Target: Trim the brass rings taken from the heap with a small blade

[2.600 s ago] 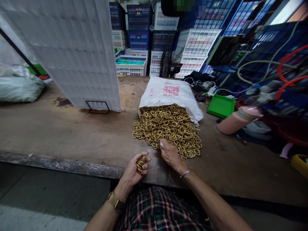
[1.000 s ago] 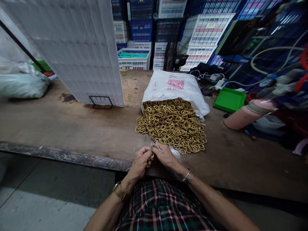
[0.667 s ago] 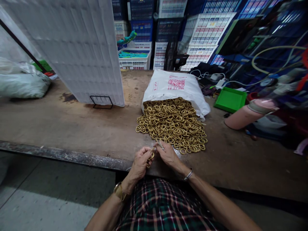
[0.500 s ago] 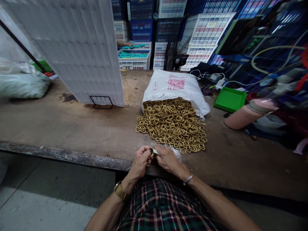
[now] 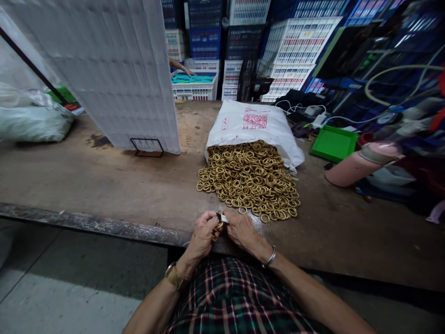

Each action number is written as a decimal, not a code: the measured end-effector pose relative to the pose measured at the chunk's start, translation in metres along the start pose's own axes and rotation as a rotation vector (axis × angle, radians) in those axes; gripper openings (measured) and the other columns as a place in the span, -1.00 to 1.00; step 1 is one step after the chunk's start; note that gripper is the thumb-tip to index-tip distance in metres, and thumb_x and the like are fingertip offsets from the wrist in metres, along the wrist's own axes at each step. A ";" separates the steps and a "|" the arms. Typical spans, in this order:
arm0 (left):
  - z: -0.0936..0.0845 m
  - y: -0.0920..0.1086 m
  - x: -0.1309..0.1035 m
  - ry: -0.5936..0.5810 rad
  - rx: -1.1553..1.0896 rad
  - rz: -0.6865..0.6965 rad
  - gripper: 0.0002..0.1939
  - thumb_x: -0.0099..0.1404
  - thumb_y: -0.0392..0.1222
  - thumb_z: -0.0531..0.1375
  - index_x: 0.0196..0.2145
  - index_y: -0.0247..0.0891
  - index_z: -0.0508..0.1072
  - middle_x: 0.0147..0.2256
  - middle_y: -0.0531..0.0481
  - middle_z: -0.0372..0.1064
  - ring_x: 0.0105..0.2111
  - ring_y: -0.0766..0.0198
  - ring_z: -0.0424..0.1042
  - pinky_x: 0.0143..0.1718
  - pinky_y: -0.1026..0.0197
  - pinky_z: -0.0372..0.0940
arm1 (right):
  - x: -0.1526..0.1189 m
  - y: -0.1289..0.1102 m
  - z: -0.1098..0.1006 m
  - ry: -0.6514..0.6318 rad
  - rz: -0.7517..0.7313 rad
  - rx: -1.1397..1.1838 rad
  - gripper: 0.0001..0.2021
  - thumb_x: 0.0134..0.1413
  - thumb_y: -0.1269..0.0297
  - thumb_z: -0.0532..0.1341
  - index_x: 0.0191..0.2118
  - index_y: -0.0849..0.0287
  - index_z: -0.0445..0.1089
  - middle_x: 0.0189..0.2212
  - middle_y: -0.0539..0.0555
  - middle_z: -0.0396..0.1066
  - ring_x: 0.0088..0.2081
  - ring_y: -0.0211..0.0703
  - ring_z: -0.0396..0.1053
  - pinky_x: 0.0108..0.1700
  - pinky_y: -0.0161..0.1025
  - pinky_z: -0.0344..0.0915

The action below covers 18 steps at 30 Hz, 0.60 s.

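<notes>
Gold rings (image 5: pixel 219 225) gripped in left hand (image 5: pixel 203 233), pale tool (image 5: pixel 224 218) pinched in right hand (image 5: pixel 244 231) — probably working one; next move wants steadiness.

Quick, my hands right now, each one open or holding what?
Left hand: closed, holding gold-coloured rings.
Right hand: closed on a small whitish tool, exact type unclear.

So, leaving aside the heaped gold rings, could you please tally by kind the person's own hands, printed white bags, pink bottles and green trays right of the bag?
Left hand and right hand: 2
Printed white bag: 1
Pink bottle: 1
Green tray: 1
Total: 5, without the heaped gold rings
</notes>
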<state>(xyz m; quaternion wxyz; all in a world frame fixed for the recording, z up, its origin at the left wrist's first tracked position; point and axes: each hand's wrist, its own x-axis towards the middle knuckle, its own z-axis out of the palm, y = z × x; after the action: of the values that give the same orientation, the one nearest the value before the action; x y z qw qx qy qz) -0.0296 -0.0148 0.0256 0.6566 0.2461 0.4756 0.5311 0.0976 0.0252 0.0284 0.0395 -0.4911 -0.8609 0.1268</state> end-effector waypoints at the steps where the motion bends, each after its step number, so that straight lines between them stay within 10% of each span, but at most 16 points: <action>1: 0.001 0.002 -0.003 -0.021 -0.001 -0.008 -0.71 0.02 -0.04 0.24 -0.47 -0.28 0.25 -0.64 0.17 0.19 -0.70 0.53 0.10 -0.69 0.45 -0.04 | 0.001 0.003 0.001 -0.018 0.015 -0.005 -0.76 0.00 0.48 -0.03 -0.25 0.22 0.32 -0.46 0.10 0.42 -0.49 -0.24 0.28 -0.48 -0.28 -0.12; 8: -0.005 0.029 -0.035 -0.301 -0.017 -0.099 -0.72 0.05 -0.03 0.25 -0.46 -0.28 0.28 -0.64 0.15 0.17 -0.72 0.53 0.07 -0.72 0.44 -0.05 | 0.005 0.036 0.002 0.035 0.137 -0.061 -0.80 0.05 0.41 -0.04 -0.28 0.22 0.29 -0.52 0.07 0.36 -0.52 -0.24 0.23 -0.47 -0.30 -0.10; 18: -0.112 -0.016 -0.082 -0.042 0.068 -0.518 -0.76 0.01 -0.13 0.27 -0.50 -0.29 0.29 -0.64 0.15 0.19 -0.72 0.52 0.13 -0.73 0.46 -0.10 | 0.005 0.041 0.021 0.131 0.167 0.078 -0.82 0.05 0.34 -0.02 -0.34 0.17 0.32 -0.56 0.03 0.32 -0.54 -0.24 0.17 -0.46 -0.29 -0.09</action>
<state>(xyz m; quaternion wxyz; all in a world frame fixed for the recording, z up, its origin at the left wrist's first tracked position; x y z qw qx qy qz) -0.1201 -0.1168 -0.0061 0.7719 0.1489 0.5265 0.3238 0.1248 0.0457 -0.0026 0.1040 -0.5664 -0.8070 0.1308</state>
